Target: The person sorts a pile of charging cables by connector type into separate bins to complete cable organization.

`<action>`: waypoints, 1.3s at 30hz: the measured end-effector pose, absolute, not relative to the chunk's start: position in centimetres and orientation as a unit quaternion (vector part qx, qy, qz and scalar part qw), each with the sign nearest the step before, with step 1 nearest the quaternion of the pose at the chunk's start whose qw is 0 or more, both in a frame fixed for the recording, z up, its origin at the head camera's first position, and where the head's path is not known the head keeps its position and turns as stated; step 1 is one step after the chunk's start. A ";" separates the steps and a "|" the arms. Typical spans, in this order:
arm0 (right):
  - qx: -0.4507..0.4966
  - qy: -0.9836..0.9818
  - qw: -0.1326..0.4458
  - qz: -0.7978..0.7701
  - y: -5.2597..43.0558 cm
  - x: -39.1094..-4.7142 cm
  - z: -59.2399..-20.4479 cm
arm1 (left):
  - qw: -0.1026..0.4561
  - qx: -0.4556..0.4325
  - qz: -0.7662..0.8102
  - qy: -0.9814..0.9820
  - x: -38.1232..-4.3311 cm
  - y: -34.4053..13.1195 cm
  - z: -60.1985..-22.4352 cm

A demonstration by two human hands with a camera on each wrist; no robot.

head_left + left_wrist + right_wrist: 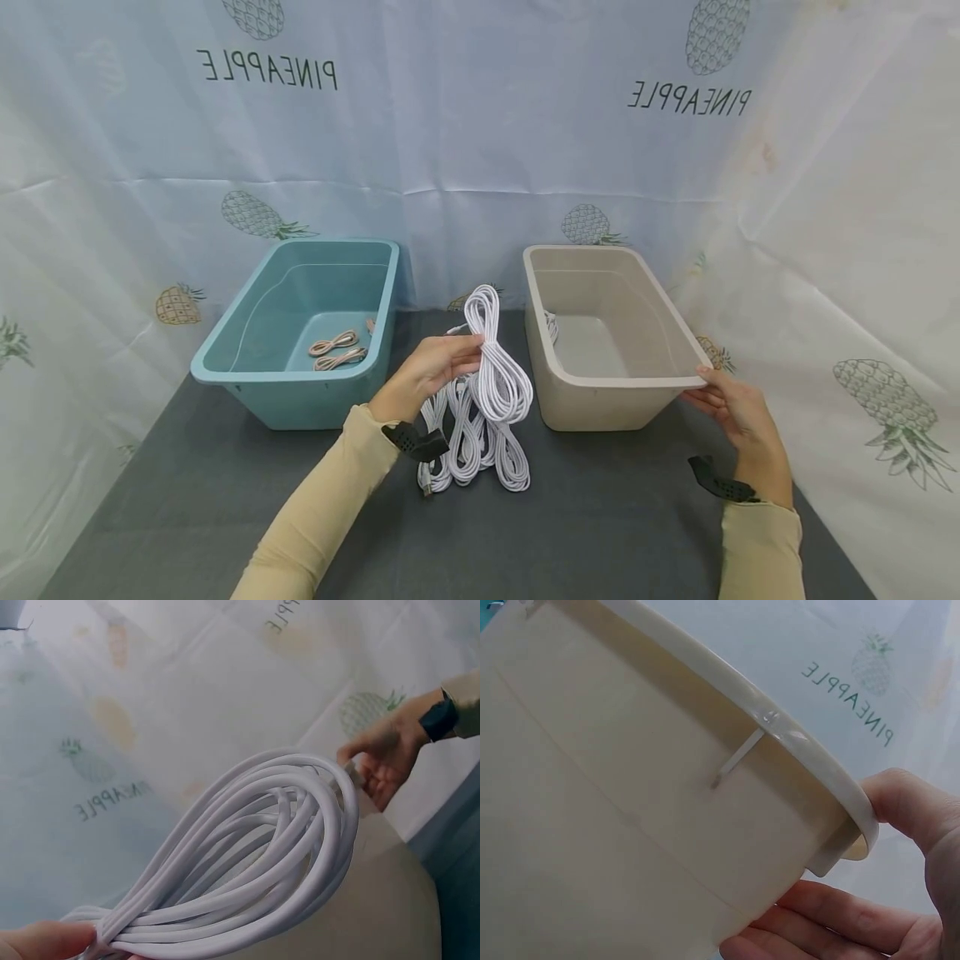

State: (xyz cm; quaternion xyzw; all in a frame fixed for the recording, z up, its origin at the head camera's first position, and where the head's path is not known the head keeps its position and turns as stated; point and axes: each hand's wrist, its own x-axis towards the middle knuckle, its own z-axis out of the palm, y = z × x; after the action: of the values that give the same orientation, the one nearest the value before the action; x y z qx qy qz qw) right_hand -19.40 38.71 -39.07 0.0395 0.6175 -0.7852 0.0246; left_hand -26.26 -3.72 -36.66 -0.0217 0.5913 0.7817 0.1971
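My left hand (427, 371) pinches a coiled white cable (501, 379) at its tied middle and holds it above other coiled white cables (467, 450) on the table. In the left wrist view, the held cable (247, 847) spreads into a wide loop beyond the fingertips. On the right, my right hand (738, 408) grips the near right corner of a beige bin (600, 408). The right wrist view has the thumb on the bin's rim (817, 765) and the other fingers (840, 911) curled below it, against the outer wall.
A teal bin (300, 387) stands at the left with several small tan cables (337, 358) in it. Part of a white cable (552, 327) shows inside the beige bin by its left wall. Behind both bins hangs a pineapple-print curtain (465, 125). A dark cloth (585, 517) covers the table.
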 end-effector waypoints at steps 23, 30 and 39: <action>0.032 0.613 0.034 -0.789 38.1 -19.2 -38.7 | 0.177 -0.018 0.821 0.543 -29.8 1.0 -32.0; 0.034 0.608 0.034 -0.792 38.1 -19.1 -38.6 | 0.176 -0.031 0.812 0.556 -31.1 3.2 -30.9; 0.047 0.610 0.028 -0.791 37.8 -19.1 -38.5 | 0.184 -0.019 0.798 0.573 -33.1 6.0 -29.5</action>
State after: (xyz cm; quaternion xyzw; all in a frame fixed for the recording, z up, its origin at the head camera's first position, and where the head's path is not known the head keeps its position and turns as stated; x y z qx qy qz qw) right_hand -19.07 37.75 -38.45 0.0471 0.6096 -0.7908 0.0279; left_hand -33.07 6.01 -29.52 -0.0190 0.5735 0.7981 0.1837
